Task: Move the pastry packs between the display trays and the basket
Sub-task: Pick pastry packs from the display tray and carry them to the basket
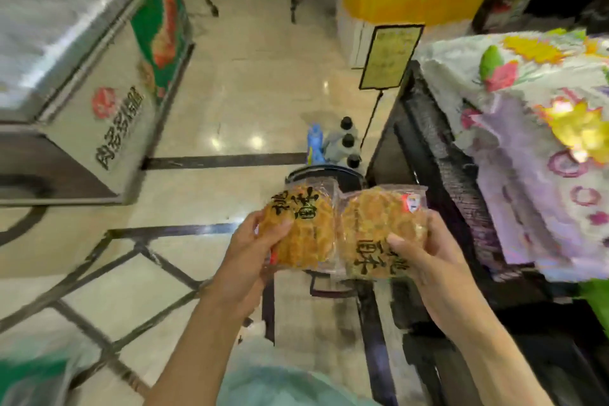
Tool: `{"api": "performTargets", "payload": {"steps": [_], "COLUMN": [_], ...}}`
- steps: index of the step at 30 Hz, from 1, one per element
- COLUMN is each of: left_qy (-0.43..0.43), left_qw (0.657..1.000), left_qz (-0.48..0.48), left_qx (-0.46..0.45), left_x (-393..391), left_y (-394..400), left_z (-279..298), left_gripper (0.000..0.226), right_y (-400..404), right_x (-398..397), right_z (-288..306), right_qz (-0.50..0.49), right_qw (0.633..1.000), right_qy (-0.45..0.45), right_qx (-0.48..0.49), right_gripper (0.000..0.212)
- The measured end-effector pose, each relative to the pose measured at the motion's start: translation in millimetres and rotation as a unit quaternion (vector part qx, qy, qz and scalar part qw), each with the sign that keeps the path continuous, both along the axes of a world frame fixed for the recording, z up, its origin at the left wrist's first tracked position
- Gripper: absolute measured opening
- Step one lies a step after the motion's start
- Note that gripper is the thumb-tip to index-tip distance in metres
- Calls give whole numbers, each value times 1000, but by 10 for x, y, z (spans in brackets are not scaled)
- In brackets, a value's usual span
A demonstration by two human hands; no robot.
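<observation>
Above glossy tile floor (257,76), hands grip round, crinkly-wrapped pastry packs (342,231).

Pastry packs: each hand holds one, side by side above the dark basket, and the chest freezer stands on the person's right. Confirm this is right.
Not quite. The head view shows the chest freezer on the person's left. The rest holds: the left hand and right hand each hold a pastry pack above the dark basket.
</observation>
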State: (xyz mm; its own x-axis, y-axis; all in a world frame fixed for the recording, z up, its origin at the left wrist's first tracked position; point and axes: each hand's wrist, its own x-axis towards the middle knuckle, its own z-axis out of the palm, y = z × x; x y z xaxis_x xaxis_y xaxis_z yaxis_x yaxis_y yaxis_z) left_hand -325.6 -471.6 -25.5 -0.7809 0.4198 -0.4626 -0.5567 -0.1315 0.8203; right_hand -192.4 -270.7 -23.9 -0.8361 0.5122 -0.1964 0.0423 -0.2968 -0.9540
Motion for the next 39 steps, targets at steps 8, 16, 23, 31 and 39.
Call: {"api": "performTargets", "payload": {"steps": [8, 16, 23, 31, 39], "left_qy": [5, 9, 2, 95, 161], "left_qw": [997, 992, 958, 878, 760], "left_qz": [37, -79, -253, -417, -583], "left_qx": [-68, -99, -137, -215, -238], "left_x": [-1460, -2707, -3585, -4632, -4887], "left_y": [-1043, -987, 257, 1847, 2999], "left_z": [-437, -621, -950, -1426, -2416], "left_gripper": [49, 46, 37, 20, 27], "right_y": [-964, -1122, -484, 254, 270], "right_x": [-1579, -2466, -2678, -2921, -3259], "right_z": [-564, -689, -1217, -1710, -2607], "right_qz": [-13, -125, -281, -430, -473], "right_qw": [995, 977, 943, 870, 811], "right_qy": [-85, -95, -141, -231, -323], "right_qx": [-41, -144, -112, -77, -119], "right_gripper": [46, 49, 72, 55, 62]}}
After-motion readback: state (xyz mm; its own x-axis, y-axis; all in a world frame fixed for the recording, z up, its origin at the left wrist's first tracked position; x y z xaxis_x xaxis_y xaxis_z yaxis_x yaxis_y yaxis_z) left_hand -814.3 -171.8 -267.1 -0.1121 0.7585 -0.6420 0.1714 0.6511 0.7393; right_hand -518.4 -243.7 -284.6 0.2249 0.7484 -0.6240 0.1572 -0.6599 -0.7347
